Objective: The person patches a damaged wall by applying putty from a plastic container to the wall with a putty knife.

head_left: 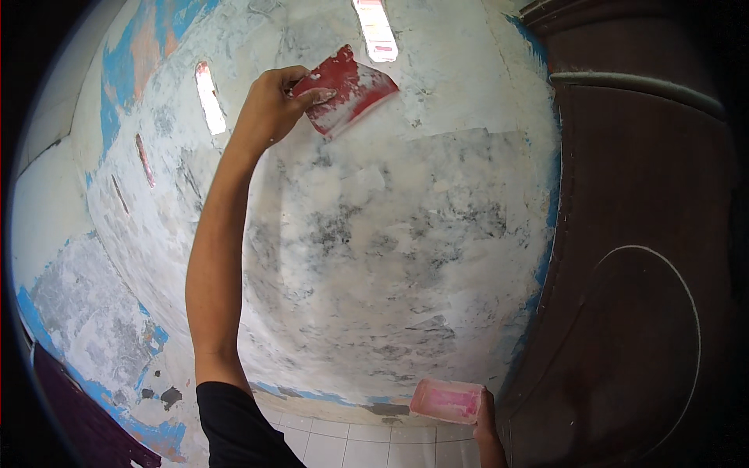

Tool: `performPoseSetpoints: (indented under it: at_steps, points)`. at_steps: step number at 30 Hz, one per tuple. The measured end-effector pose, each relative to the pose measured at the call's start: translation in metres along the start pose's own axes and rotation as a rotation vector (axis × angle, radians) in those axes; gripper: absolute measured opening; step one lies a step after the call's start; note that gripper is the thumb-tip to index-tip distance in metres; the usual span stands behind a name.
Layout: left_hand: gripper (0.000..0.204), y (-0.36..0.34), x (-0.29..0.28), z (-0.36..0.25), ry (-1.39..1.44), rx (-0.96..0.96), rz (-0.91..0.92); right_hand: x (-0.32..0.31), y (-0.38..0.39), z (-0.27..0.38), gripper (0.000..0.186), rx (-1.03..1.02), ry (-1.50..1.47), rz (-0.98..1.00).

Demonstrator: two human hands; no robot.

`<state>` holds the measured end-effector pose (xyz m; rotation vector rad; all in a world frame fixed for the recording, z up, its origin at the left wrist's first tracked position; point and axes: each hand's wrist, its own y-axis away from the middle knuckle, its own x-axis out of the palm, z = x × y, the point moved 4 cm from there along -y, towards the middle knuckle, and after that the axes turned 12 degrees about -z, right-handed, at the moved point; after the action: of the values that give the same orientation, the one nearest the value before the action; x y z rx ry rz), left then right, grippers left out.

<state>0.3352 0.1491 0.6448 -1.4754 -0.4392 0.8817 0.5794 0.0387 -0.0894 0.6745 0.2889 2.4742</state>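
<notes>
High up in front of the wall [335, 226], my left hand [275, 105] grips a red putty spreader [343, 84], a thin flat sheet smeared with white paste. My thumb lies across its face, and the other fingers are mostly hidden behind it. The spreader's lower right edge lies at or very near the wall; contact is hard to tell. Low on the right, my right hand [485, 415] is closed around one end of a shallow pink plastic tray [425, 405]. A pinkish-white smear coats the tray's inside. Patchy white and grey filler covers the wall, with blue paint at its edges.
Narrow slots, among them a bright one [376, 31] near the top and another [209, 97] at left, pierce the wall. A dark brown panel [640, 234] with a curved pale line stands at right. White floor tiles [351, 444] run along the wall's foot.
</notes>
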Motion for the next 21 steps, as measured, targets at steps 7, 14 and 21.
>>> performPoseSetpoints:
  at_steps: [7, 14, 21]
  points:
    - [0.026, -0.014, 0.031, 0.022, -0.245, -0.029, 0.137, -0.004, 0.004, -0.017, 0.045, 0.037, 0.007, 0.001]
    - [0.028, -0.058, -0.007, -0.016, -0.387, 0.107, -0.168, -0.001, 0.017, -0.003, 0.044, -0.042, -0.014, 0.029]
    - [0.033, -0.019, -0.005, -0.036, -0.452, 0.384, -0.492, -0.006, 0.014, -0.030, 0.034, -0.055, -0.019, 0.082]
